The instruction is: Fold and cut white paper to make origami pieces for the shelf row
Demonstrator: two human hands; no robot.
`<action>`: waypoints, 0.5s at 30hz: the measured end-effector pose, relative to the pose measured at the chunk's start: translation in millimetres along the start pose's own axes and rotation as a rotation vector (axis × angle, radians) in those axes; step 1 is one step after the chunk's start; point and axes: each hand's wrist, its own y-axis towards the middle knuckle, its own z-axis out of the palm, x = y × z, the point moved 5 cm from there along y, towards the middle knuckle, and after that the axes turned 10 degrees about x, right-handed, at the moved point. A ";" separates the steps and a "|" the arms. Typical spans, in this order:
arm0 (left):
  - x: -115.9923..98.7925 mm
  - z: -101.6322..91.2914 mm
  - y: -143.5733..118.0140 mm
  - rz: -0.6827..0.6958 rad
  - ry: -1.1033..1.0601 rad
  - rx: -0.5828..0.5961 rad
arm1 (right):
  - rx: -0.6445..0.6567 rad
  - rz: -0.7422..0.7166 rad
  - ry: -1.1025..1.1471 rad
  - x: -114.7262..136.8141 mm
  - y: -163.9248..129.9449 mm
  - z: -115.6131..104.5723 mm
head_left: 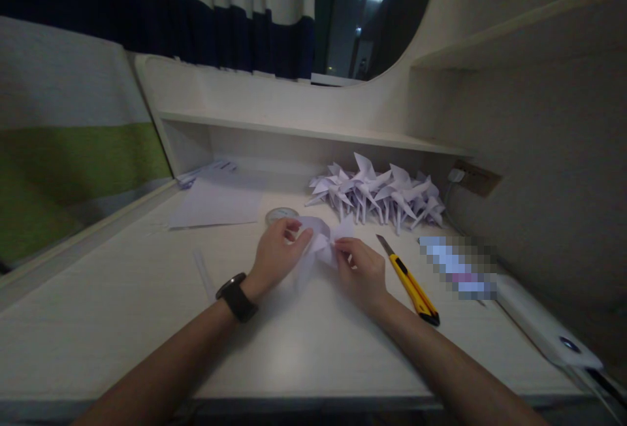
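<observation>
Over the middle of the desk, a white paper pinwheel [321, 243] is held up between my two hands. My left hand [280, 249], with a dark watch on its wrist, grips the paper on the left side between thumb and fingers. From the right, my right hand [361, 270] pinches the paper near its middle. Its fingers hide part of the folds there. Just behind my left hand lies a round roll of clear tape [281, 213], partly covered by the fingers. A yellow utility knife [409, 282] with its blade out rests to the right of my right hand.
Several finished paper pinwheels [377, 191] are piled at the back under the shelf [313, 131]. White paper sheets [220, 197] lie at the back left. A thin pale strip [203, 274] is near my left wrist. A white power strip [543, 325] and a blurred-out device [458, 269] lie at right.
</observation>
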 end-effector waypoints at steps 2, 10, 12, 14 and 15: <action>5.7 9.0 3.3 -0.010 -0.125 0.130 | -0.031 -0.004 0.017 1.6 0.0 -1.1; 14.8 30.5 -6.8 -0.181 -0.693 0.155 | -0.086 0.051 0.031 -3.1 1.1 -3.1; 13.2 36.3 -7.6 -0.124 -0.777 0.223 | -0.084 0.115 0.061 -5.4 2.0 -3.5; 12.3 43.9 -7.2 -0.052 -0.896 0.329 | -0.085 0.187 0.096 -8.0 2.6 -4.0; 13.2 47.6 -6.9 -0.034 -0.969 0.371 | -0.088 0.219 0.108 -9.4 2.7 -4.4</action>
